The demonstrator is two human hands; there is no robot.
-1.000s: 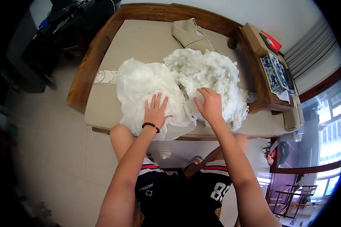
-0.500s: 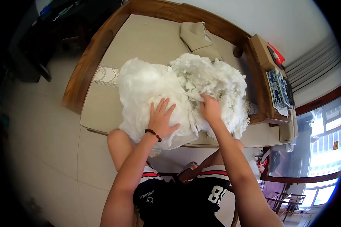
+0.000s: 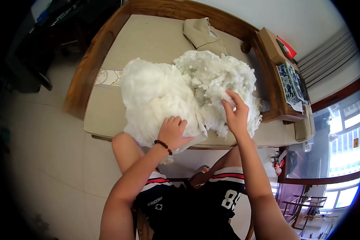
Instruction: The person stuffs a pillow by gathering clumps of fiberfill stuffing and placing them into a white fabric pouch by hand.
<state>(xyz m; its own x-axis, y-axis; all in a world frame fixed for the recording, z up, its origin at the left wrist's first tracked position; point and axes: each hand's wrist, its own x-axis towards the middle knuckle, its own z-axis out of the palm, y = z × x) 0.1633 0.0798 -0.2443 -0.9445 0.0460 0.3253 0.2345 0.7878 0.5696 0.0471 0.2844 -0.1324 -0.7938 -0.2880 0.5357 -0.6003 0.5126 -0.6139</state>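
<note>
Before you, a thin, sheer white cover lies bulging and creased on the beige cushion, with a loose, clumpy heap of fluffy white stuffing just to its right.

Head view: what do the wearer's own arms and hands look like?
Left hand: no glove; a bracelet of round, dark brown beads at the wrist. Right hand: no glove, nothing worn at the wrist. No sleeves, cables or markings visible on either arm.
</note>
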